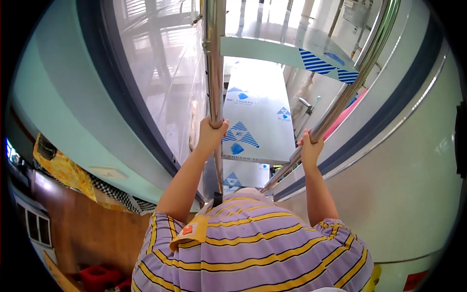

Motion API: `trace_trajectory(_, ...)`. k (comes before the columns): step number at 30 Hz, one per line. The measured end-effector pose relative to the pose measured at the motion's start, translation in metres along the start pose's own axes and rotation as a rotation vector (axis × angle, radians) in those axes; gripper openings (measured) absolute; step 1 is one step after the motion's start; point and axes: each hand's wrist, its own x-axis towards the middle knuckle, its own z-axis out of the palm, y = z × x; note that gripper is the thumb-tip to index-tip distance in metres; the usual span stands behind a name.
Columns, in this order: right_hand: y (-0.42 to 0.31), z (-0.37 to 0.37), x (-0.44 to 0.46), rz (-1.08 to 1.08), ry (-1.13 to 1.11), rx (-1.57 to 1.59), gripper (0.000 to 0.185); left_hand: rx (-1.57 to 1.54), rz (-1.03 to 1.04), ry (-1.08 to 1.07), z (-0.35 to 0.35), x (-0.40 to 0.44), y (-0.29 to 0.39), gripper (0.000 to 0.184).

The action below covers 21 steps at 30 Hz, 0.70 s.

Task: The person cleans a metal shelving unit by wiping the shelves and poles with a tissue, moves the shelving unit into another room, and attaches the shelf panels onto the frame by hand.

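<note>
My left hand point(211, 135) is wrapped round the left metal post point(213, 73) of a shelf rack. Opposite it, my right hand point(311, 148) grips the right metal post point(337, 108). Between the posts sits a middle metal shelf point(267, 92), covered with film printed in blue letters and stripes. Above it is an upper shelf point(258, 47) with a similar striped film on its front edge. A lower shelf point(248, 174) shows partly beneath, close to my striped shirt point(253, 243).
A pale door frame with a dark strip point(116, 82) runs close along the left, and another frame edge point(389, 112) along the right. Behind at left are a wooden floor point(73, 233), a yellow cloth point(63, 168) and a red plastic item point(99, 277).
</note>
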Motion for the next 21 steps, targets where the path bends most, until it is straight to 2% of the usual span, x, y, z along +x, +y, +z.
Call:
trace_trajectory(2,0.022,0.004,0.011,0.031,-0.009,-0.004,0.012,0.002,-0.029,-0.043,0.003,0.020,-0.011,0.013)
trace_trajectory(3,0.027,0.007,0.016,0.109,0.091,0.040,0.012,0.007,-0.028,-0.040,0.006,0.025,-0.009,0.012)
trace_trajectory(6,0.034,0.007,0.036,0.061,0.044,0.074,0.011,-0.030,-0.024,-0.069,0.014,0.051,-0.005,0.013)
trace_trajectory(11,0.037,0.020,0.085,0.128,0.024,-0.036,0.013,-0.015,-0.060,-0.058,0.030,0.112,0.000,0.015)
trace_trajectory(17,0.013,0.048,0.157,0.060,0.032,-0.151,0.016,-0.022,-0.021,-0.063,0.054,0.171,0.020,0.016)
trace_trajectory(21,0.011,0.070,0.165,0.104,0.023,-0.090,0.018,0.050,0.053,-0.028,0.044,0.188,0.019,0.018)
